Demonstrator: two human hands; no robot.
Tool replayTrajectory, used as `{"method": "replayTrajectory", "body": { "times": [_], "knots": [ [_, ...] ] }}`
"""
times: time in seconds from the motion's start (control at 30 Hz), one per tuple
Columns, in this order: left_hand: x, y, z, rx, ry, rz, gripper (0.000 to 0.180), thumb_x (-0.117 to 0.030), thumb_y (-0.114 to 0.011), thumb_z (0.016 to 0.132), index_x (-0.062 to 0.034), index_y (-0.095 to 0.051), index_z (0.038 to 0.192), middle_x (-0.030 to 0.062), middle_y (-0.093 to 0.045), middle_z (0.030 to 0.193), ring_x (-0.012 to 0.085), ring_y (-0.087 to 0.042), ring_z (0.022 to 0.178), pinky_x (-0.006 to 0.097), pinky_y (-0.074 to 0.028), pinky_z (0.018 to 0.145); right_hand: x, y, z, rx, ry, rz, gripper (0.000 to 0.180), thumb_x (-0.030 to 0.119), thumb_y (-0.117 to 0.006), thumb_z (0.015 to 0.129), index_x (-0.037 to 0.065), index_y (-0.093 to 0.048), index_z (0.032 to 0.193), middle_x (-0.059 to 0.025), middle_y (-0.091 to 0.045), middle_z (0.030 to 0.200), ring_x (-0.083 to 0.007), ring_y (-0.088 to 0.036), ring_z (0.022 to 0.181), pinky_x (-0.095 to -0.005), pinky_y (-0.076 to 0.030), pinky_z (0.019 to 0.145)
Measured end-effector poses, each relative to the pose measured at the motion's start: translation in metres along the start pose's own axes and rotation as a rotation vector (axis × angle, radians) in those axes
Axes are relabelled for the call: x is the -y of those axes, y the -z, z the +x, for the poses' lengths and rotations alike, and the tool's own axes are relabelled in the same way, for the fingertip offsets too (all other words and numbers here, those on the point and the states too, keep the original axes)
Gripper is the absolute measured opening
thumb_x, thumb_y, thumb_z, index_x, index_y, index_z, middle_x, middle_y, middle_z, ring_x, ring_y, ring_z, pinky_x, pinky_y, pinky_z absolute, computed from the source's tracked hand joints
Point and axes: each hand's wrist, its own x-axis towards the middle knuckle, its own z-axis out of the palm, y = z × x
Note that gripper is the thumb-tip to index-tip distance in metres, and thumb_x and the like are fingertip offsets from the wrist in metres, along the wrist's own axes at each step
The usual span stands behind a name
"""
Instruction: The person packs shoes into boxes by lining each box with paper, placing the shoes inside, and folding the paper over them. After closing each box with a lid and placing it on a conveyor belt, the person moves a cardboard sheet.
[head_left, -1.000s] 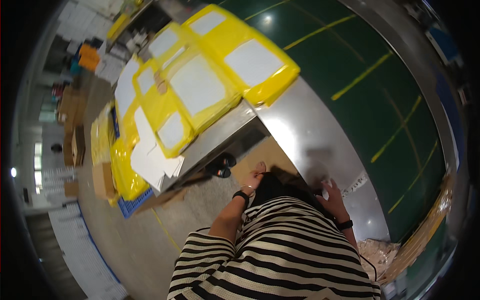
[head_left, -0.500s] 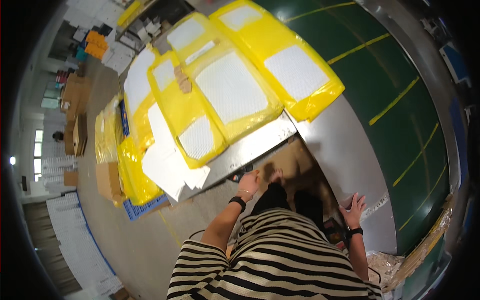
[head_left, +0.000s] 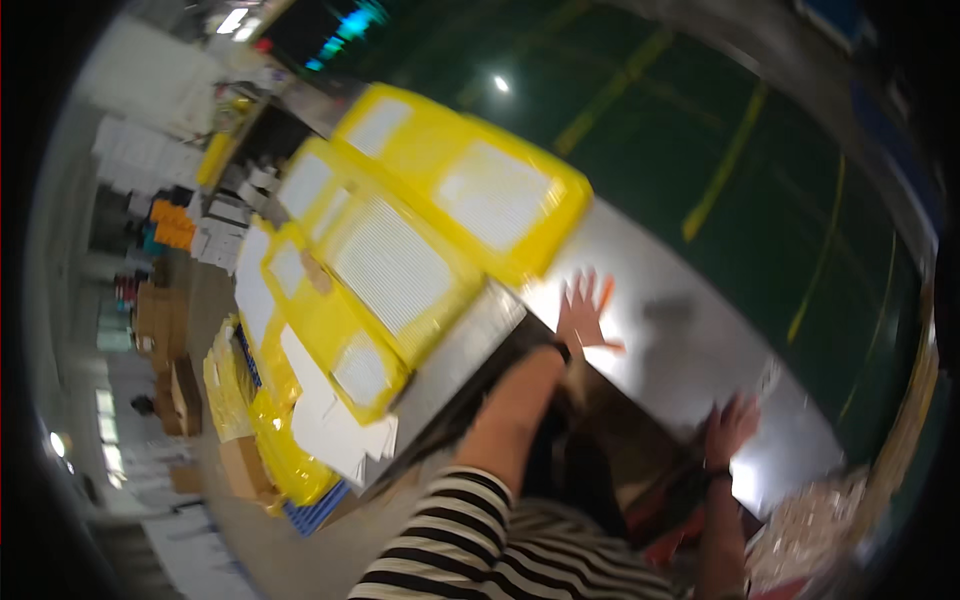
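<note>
My left hand (head_left: 584, 318) is stretched out over the smooth grey metal ledge (head_left: 665, 300), its fingers spread and nothing in it. Whether the palm touches the metal cannot be told. On the same ledge, nearer to my body, my right hand (head_left: 732, 428) rests with its fingers apart, slightly blurred and holding nothing. The yellow-wrapped pack (head_left: 500, 195) with white panels is nearest to my left hand, beyond its fingertips. Beside that pack lie more yellow-wrapped packs (head_left: 395, 270) on a metal-edged table.
A green surface (head_left: 640, 130) with yellow lines stretches beyond the ledge. White sheets (head_left: 335, 430) hang over the table's left side, near a cardboard box (head_left: 245, 465) and a blue pallet (head_left: 318, 510). Crumpled clear wrap (head_left: 805, 530) lies at lower right. Stacked cartons stand far left.
My left hand has swung right and forward, from beside a dark object at the table's edge to over the ledge, fingers now spread. My right hand stays on the ledge. The view has turned.
</note>
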Motion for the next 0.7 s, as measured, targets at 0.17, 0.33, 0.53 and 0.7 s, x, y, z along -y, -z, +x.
{"method": "replayTrajectory", "body": {
  "times": [0.17,0.33,0.53,0.7],
  "knots": [
    [0.001,0.011,0.030,0.268,-0.007,0.026,0.140,-0.080,-0.069,0.053,-0.0144,0.001,0.155,0.0285,0.002,0.157,0.0496,0.000,0.144,0.061,-0.004,0.113,0.006,-0.002,0.014,0.032,-0.057,-0.006,0.063,0.046,-0.051,0.092,0.018,-0.038,0.146,-0.0219,-0.028,0.152,-0.0518,-0.020,0.138,-0.0630,-0.014,0.111],
    [-0.018,0.024,0.030,0.397,0.062,0.038,0.138,-0.075,-0.071,0.057,-0.0148,0.006,0.154,0.0268,0.010,0.157,0.0439,0.009,0.145,0.053,-0.001,0.116,-0.003,-0.007,0.011,-0.005,-0.078,0.066,0.060,0.048,-0.053,0.091,0.024,-0.041,0.145,-0.0186,-0.028,0.153,-0.0501,-0.021,0.139,-0.0633,-0.015,0.111],
    [-0.021,0.013,0.022,0.401,0.058,0.077,0.137,-0.076,-0.070,0.058,-0.0151,0.007,0.154,0.0264,0.013,0.157,0.0434,0.011,0.145,0.052,0.001,0.116,-0.011,-0.003,0.001,-0.008,-0.096,0.111,0.057,0.047,-0.053,0.092,0.024,-0.044,0.143,-0.0173,-0.030,0.153,-0.0484,-0.022,0.139,-0.0618,-0.016,0.112],
    [-0.018,0.010,0.023,0.369,0.041,0.105,0.136,-0.079,-0.068,0.059,-0.0145,0.006,0.154,0.0271,0.013,0.156,0.0448,0.009,0.145,0.052,0.000,0.115,-0.010,-0.003,0.001,-0.036,-0.109,0.138,0.056,0.048,-0.054,0.092,0.025,-0.046,0.142,-0.0169,-0.031,0.153,-0.0474,-0.024,0.139,-0.0601,-0.016,0.113]
  ]
}}
